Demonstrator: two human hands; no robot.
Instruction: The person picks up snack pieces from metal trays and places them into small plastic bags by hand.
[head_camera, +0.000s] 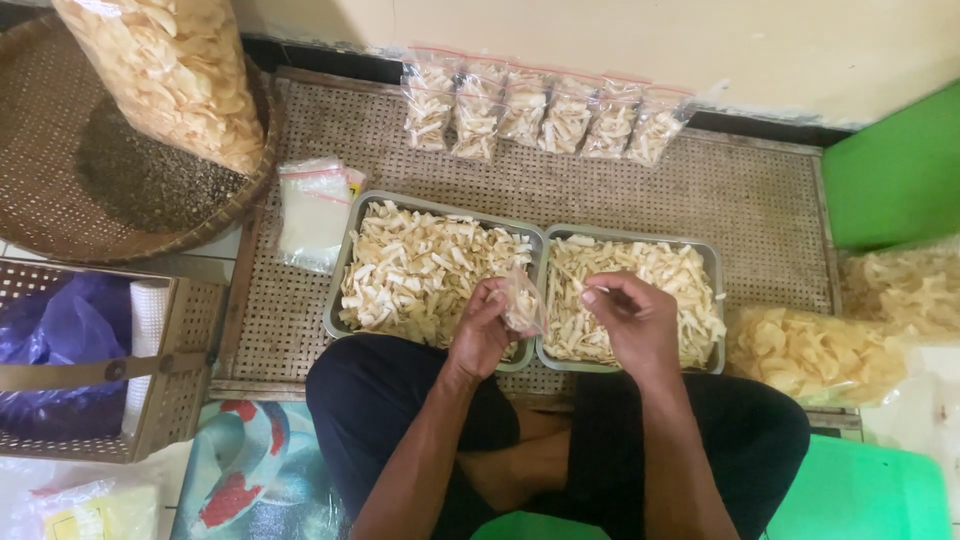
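My left hand (480, 330) holds a small clear plastic bag (522, 302) partly filled with pale chip strips, above the gap between two metal trays. My right hand (632, 318) is beside the bag with its fingertips pinched together, seemingly on a few strips, over the right tray (712, 262). The left tray (352, 232) and the right one both hold heaps of pale strips. A row of several filled small bags (545, 115) leans along the wall beyond the trays. A stack of empty clear bags (314, 210) lies left of the left tray.
A woven mat (750, 190) lies under the trays. A round woven basket (60, 180) holds a big bag of chips (175, 70) at far left. A woven box (165, 400) with blue plastic sits left. More large chip bags (815, 355) lie right, by green surfaces (895, 170).
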